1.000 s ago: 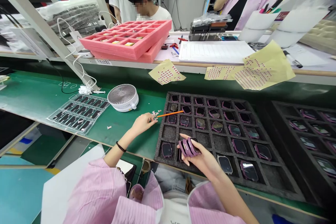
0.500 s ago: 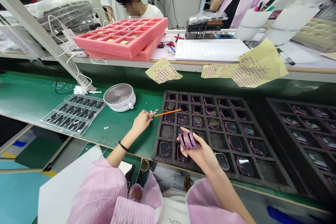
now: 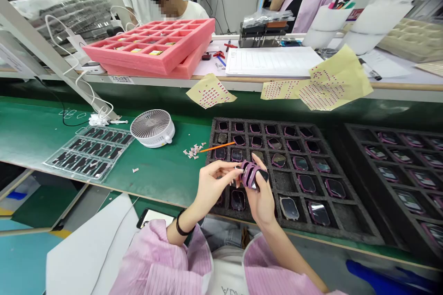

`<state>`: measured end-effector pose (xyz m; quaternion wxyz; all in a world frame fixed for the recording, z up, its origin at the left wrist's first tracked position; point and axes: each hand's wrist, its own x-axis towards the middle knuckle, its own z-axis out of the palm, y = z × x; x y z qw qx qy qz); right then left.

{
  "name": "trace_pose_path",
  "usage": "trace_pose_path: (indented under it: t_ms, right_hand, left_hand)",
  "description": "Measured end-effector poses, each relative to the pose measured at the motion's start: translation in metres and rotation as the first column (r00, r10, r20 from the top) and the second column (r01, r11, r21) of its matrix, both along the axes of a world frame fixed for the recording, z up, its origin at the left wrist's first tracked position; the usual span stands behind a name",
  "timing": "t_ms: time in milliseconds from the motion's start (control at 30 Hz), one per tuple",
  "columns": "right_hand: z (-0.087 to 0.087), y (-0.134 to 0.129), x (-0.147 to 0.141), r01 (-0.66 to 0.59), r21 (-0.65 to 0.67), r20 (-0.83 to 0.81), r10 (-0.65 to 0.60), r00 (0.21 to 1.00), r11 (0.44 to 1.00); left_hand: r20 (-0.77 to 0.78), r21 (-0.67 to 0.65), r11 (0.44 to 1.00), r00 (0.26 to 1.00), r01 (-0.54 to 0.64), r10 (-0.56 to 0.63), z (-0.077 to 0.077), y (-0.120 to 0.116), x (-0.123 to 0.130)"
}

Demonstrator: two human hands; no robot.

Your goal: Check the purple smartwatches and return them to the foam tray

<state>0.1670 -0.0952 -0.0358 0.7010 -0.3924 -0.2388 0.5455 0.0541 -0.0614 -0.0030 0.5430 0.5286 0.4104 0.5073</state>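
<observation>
My right hand (image 3: 262, 200) is closed around a stack of purple watch cases (image 3: 248, 174), held above the near part of a dark foam tray (image 3: 285, 182). Thumb and fingers of my left hand (image 3: 213, 185) are pinched together against the stack's left side; whatever is between them is too small to make out. Several watches with dark screens, such as a purple-rimmed watch (image 3: 318, 212), lie in the tray's compartments. Left of the tray is a scatter of small white pieces (image 3: 194, 150), beside an orange stick (image 3: 218, 147) whose right end rests over the tray.
A white fan (image 3: 152, 129) stands on the green table, right of a clear plastic sheet of black parts (image 3: 90, 153). Another dark foam tray (image 3: 380, 179) lies at the right. Pink foam trays (image 3: 194, 55) and papers (image 3: 273, 61) occupy the shelf. Other people are beyond it.
My left hand has left the small white pieces and moved right to the stack. My right hand has turned the stack and brought it slightly up. The view has shifted a little.
</observation>
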Motion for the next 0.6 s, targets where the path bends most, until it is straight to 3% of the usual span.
trace_pose_path:
  t_ms: [233,433,600]
  right_hand:
    - [-0.010,0.000,0.001,0.091,0.052,0.173,-0.098,0.980,0.995]
    - [-0.012,-0.002,0.000,0.091,0.063,0.194,-0.101,0.976,0.994]
    - [-0.014,-0.001,0.000,0.120,0.098,0.232,-0.140,0.963,0.988]
  left_hand:
    - [-0.005,0.097,0.994,0.998,-0.057,0.057,-0.007,-0.004,0.010]
    - [-0.011,0.137,0.988,0.997,-0.075,0.077,-0.010,-0.004,0.013]
    - [-0.103,0.217,0.975,0.992,-0.054,0.078,-0.016,-0.012,0.018]
